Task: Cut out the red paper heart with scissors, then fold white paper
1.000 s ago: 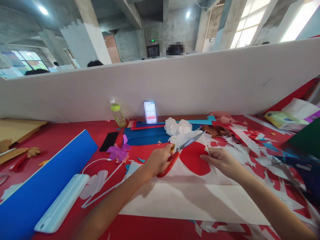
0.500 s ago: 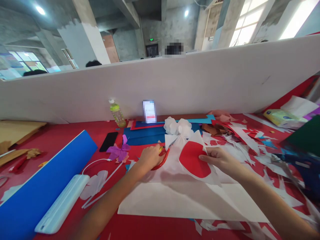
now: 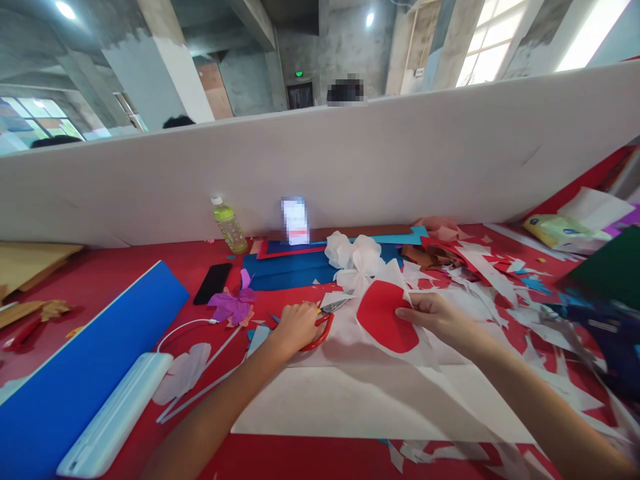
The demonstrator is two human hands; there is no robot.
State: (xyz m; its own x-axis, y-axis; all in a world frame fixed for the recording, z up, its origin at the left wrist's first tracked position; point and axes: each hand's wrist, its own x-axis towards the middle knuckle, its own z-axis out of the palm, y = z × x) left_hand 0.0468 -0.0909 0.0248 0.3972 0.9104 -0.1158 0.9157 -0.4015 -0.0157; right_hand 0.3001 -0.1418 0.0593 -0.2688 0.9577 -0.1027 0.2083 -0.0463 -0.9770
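Head view: left hand (image 3: 296,327) holds scissors (image 3: 325,321) at paper (image 3: 350,337) edge (right hand (image 3: 435,319) pinching).

My left hand (image 3: 295,327) hides most of the red-handled scissors (image 3: 323,333); the propped-up screen (image 3: 295,220) is blurred out.

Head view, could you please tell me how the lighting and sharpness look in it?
Head view: the windows at top right are blown out, the white partition bows from lens distortion; the left hand on the scissors and right hand pinching the white sheet look sharp and cast soft shadows on it; the far right edge is smeared.
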